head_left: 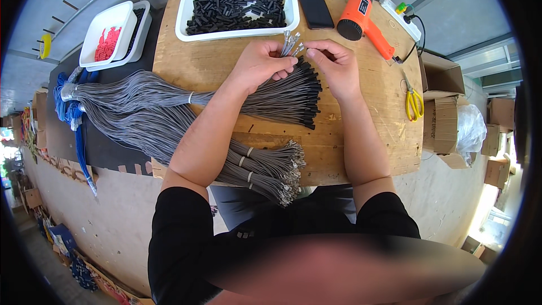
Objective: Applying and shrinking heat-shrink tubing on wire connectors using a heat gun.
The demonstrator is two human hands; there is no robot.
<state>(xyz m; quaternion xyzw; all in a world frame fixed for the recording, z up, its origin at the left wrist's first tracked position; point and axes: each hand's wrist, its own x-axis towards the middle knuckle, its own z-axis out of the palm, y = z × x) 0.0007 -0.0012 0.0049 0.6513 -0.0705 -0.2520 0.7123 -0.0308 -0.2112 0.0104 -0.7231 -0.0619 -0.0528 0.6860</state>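
My left hand (265, 63) is closed round a small bunch of grey wires, whose silvery metal terminals (289, 40) stick up above the fingers. Close beside it, my right hand (334, 66) has thumb and forefinger pinched near one of these terminals; what lies between the fingertips is too small to make out. Under the hands fans a bundle of grey wires with black sleeves (309, 99) on their ends. Nearer to me, tied grey bundles (254, 164) end in bare metal terminals at the table's front edge.
A white tray (182, 22) of short black sleeves stands at the back, beside a black phone (316, 7). An orange heat gun (357, 14), a power strip (400, 18) and yellow-handled scissors (414, 105) lie right. Tubs with red pieces (107, 44) and blue wires (69, 101) are left.
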